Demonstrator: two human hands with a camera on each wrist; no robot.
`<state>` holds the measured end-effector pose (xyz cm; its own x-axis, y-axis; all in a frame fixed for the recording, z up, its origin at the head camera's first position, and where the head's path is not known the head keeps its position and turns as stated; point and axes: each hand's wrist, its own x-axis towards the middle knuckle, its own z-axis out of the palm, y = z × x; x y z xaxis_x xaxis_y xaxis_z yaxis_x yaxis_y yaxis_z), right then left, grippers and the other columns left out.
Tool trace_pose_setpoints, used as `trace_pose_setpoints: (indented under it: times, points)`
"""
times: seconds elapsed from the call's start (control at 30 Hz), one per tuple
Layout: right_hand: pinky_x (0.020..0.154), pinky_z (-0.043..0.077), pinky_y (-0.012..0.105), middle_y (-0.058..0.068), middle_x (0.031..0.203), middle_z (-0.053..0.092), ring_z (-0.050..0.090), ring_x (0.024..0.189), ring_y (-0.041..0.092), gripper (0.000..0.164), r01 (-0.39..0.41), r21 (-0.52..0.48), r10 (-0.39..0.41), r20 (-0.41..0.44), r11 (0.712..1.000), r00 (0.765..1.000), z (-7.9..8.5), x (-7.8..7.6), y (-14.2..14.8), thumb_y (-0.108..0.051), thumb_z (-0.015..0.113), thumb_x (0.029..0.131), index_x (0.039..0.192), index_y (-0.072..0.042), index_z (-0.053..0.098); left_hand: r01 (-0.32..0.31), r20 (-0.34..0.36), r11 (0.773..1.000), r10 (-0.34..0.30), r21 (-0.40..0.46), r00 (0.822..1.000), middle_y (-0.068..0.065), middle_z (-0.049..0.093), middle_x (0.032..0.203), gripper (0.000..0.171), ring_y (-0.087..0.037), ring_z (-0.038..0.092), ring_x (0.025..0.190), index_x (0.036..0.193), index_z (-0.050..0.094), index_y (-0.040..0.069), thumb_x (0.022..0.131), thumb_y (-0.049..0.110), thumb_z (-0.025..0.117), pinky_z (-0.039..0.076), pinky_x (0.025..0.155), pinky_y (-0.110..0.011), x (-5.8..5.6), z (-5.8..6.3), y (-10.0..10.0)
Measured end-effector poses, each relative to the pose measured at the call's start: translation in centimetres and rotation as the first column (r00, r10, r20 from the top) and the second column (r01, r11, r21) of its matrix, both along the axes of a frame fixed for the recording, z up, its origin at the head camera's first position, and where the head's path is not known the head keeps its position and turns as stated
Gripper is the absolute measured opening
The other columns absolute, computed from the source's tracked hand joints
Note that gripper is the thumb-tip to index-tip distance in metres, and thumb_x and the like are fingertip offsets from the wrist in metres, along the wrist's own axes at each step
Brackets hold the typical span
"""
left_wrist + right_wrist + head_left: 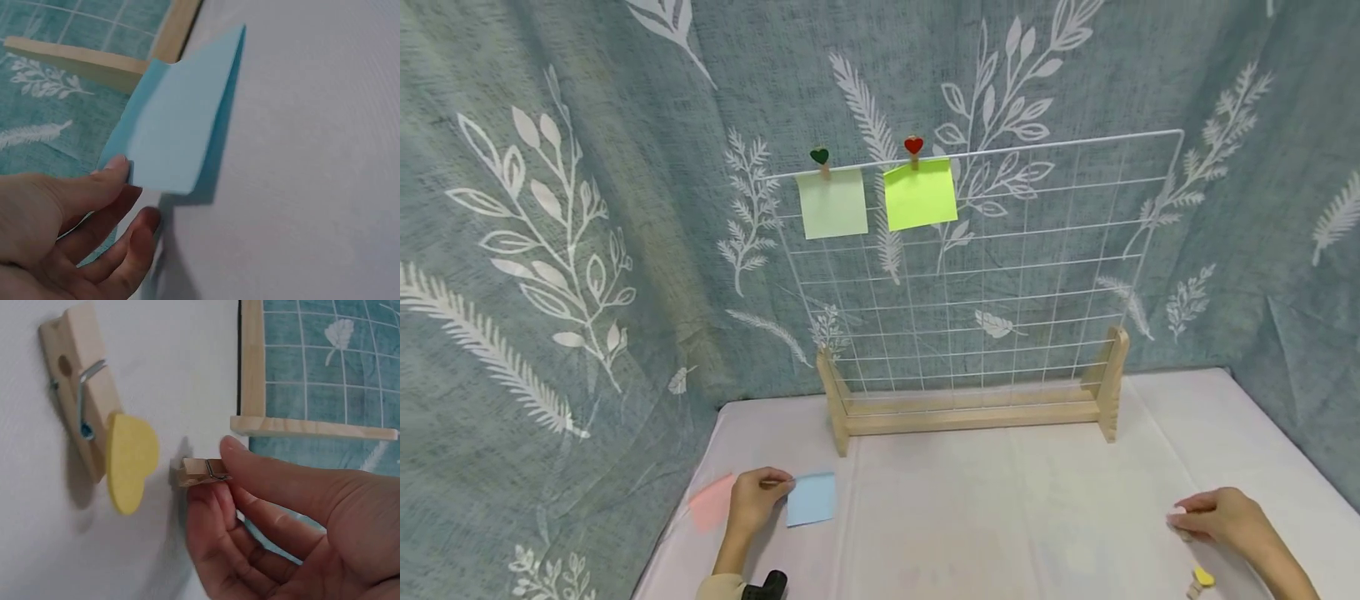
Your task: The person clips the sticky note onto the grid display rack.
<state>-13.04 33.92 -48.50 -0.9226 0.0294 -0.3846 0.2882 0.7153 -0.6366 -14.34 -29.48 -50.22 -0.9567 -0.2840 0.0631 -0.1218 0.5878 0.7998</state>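
Observation:
My left hand [754, 500] pinches a blue sticky note [812, 502] by its corner between thumb and fingers. In the left wrist view that note [175, 119] is bent and partly raised off the table. On the right side, my right hand [1225, 518] holds a small wooden clothespin [199, 470] between thumb and fingertips; a bit of white shows by it in the head view. Closer to me lies another wooden clothespin [84, 387] with a yellow heart [132, 464]. A pink sticky note [711, 503] lies left of my left hand, partly covered by it.
A white wire grid [1000, 267] stands in a wooden base [970, 418] at the table's back. Along its top wire, a green-heart clothespin [822, 158] holds a pale green note [833, 205] and a red-heart one [913, 148] a yellow-green note [921, 195]. Patterned curtains [550, 250] surround the table.

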Motion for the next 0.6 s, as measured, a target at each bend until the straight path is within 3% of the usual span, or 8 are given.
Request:
trace_pose_setpoints:
  times: [0.1, 0.2, 0.3, 0.4, 0.6]
  points:
    - [0.069, 0.058, 0.04, 0.009, 0.085, 0.073, 0.065, 0.075, 0.015, 0.05, -0.002, -0.004, 0.002, -0.068, 1.0, 0.998, 0.3, -0.3, -0.2, -0.035, 0.077, 0.085, 0.102, 0.011, 0.07, -0.012, 0.055, 0.987, 0.004, 0.157, 0.998, -0.011, 0.071, 0.082, 0.01, -0.016, 0.064, 0.066, 0.091, 0.072, -0.008, 0.085, -0.001, 0.073, 0.057, 0.051, -0.025, 0.1, 0.5, 0.2]
    - [0.07, 0.06, 0.038, 0.013, 0.091, 0.074, 0.069, 0.078, 0.016, 0.051, 0.013, -0.061, -0.023, -0.178, 0.998, 0.984, 0.9, -0.6, -0.7, -0.035, 0.073, 0.089, 0.11, 0.011, 0.068, -0.039, 0.076, 0.943, 0.015, 0.331, 0.997, -0.013, 0.071, 0.082, 0.013, -0.017, 0.066, 0.066, 0.097, 0.068, -0.013, 0.087, -0.004, 0.07, 0.061, 0.053, -0.03, -0.1, 1.0, 0.6]
    - [0.069, 0.061, 0.028, 0.011, 0.093, 0.075, 0.07, 0.078, 0.009, 0.052, 0.027, -0.126, -0.064, -0.297, 0.992, 0.953, 1.4, -0.9, -1.4, -0.035, 0.069, 0.093, 0.117, 0.011, 0.065, -0.035, 0.062, 0.892, 0.008, 0.451, 0.998, -0.015, 0.07, 0.08, 0.014, -0.018, 0.069, 0.066, 0.099, 0.065, -0.018, 0.088, -0.009, 0.066, 0.064, 0.06, -0.033, -0.3, 1.4, 1.3]
    - [0.068, 0.06, 0.022, 0.01, 0.094, 0.075, 0.069, 0.078, 0.001, 0.053, 0.013, -0.183, -0.082, -0.377, 0.983, 0.923, 2.1, -1.4, -2.0, -0.034, 0.068, 0.094, 0.121, 0.011, 0.063, -0.024, 0.052, 0.863, -0.002, 0.504, 0.999, -0.017, 0.07, 0.078, 0.015, -0.02, 0.069, 0.064, 0.1, 0.064, -0.02, 0.088, -0.011, 0.065, 0.064, 0.063, -0.034, -0.6, 2.0, 2.4]
    - [0.068, 0.056, 0.015, 0.009, 0.094, 0.075, 0.064, 0.079, -0.008, 0.046, -0.042, -0.135, -0.028, -0.476, 0.99, 0.879, 3.7, -2.7, -3.2, -0.033, 0.067, 0.094, 0.119, 0.006, 0.067, 0.015, 0.042, 0.86, -0.042, 0.51, 0.998, -0.017, 0.071, 0.081, 0.016, -0.02, 0.069, 0.068, 0.101, 0.065, -0.016, 0.091, -0.004, 0.066, 0.064, 0.063, -0.033, -1.2, 3.0, 4.7]
